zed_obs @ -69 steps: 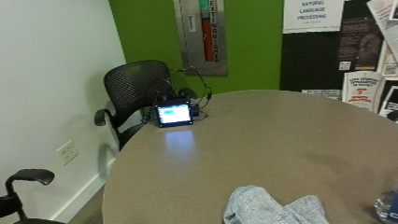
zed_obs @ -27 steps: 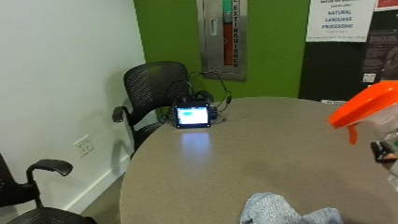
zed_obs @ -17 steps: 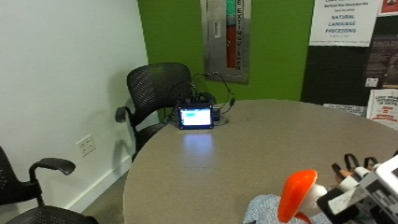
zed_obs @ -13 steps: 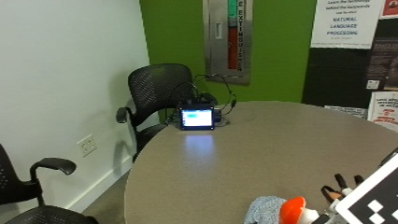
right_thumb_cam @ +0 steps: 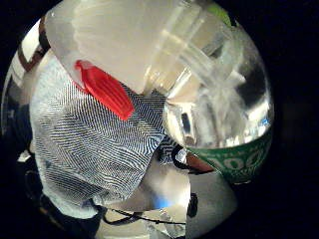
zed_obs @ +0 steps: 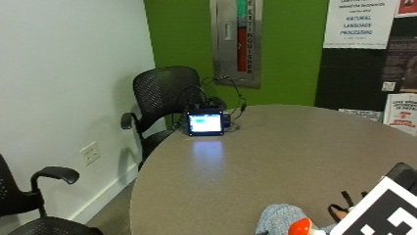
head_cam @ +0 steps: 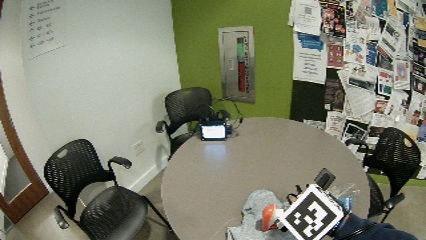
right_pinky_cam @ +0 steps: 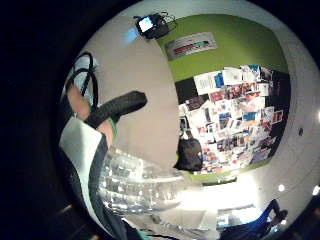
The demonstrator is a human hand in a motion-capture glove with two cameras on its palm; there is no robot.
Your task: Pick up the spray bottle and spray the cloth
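Over the cloth (right_thumb_cam: 94,144) on the worktop (zed_obs: 273,152), my fingers (right_pinky_cam: 117,106) are curled around the spray bottle (right_thumb_cam: 199,89), its orange nozzle (right_thumb_cam: 104,89) aimed down; next, squeeze the trigger.

one spray bottle (head_cam: 269,217), one cloth (head_cam: 254,205), one table (head_cam: 253,155), three chairs (head_cam: 80,175), one small screen (head_cam: 213,131).

The spray bottle (right_thumb_cam: 164,64) has come down from mid-air to just above the cloth (right_thumb_cam: 94,144).

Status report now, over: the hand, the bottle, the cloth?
Right hand grips spray bottle. Orange nozzle sits just over cloth. Nothing between them.
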